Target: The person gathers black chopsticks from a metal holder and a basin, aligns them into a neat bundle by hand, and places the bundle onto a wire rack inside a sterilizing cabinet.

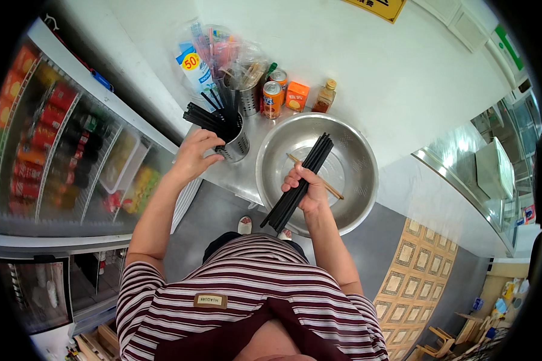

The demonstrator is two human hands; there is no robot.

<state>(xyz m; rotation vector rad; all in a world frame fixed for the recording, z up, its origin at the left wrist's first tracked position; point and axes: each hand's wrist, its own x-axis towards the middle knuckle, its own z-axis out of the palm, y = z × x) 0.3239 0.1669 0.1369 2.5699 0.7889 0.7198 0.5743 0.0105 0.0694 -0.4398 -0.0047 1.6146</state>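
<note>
My right hand (310,186) is closed around a bundle of long black chopsticks (317,155), held slantwise above a wide stainless steel basin (364,155). Below the bundle, light wooden chopsticks (334,191) lie in the basin, partly hidden by my hand. My left hand (196,155) is at the near left side of a perforated metal utensil holder (239,146). Its thumb and fingers are apart at the rim; whether they grip it is unclear. More black chopsticks (205,118) stand in the holder, many leaning out to the left.
Behind the holder stand a second perforated holder (249,100) and plastic-wrapped items. Orange drink cans (272,100), an orange carton (296,95) and a small bottle (324,96) line the wall. A stocked drinks fridge (63,149) is close on the left.
</note>
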